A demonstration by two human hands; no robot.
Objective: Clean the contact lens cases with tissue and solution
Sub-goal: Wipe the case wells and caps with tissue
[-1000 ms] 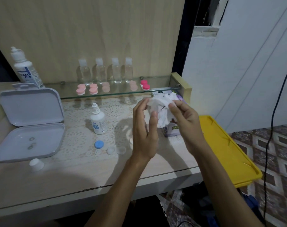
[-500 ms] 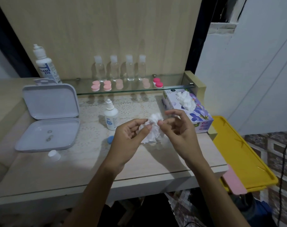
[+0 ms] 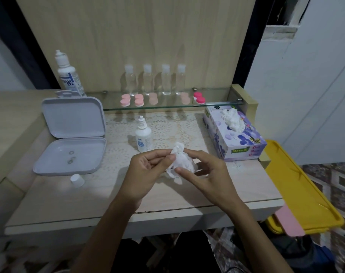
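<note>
At the centre of the frame, both hands meet over the bench (image 3: 187, 196) around a crumpled white tissue (image 3: 181, 161). The left hand (image 3: 146, 174) has its grip closed on the tissue's upper left edge, thumb and fingertips pinching the paper. The right hand (image 3: 209, 174) has its thumb pressed against the tissue's lower part and its fingers curled behind it, so that grip is clamped on the wad too. Whether a lens case sits inside the tissue cannot be told.

Just above the hands stands a small solution bottle (image 3: 143, 135) with its cap off; a white cap (image 3: 77, 180) lies at lower left, well apart. An open white hinged case (image 3: 73, 134) fills the left of the bench, with small rings in its lower tray. A floral tissue box (image 3: 234, 134) sits to the right, near the right hand. On the glass shelf (image 3: 216, 104) at the back are pink contact lens cases (image 3: 139, 100), four clear bottles (image 3: 148, 79) and, at upper left, a larger solution bottle (image 3: 68, 73).

Bare bench surface lies between the hands and the front edge, and between the hands and the hinged case. A yellow tray (image 3: 305, 190) lies beyond the bench's right edge.
</note>
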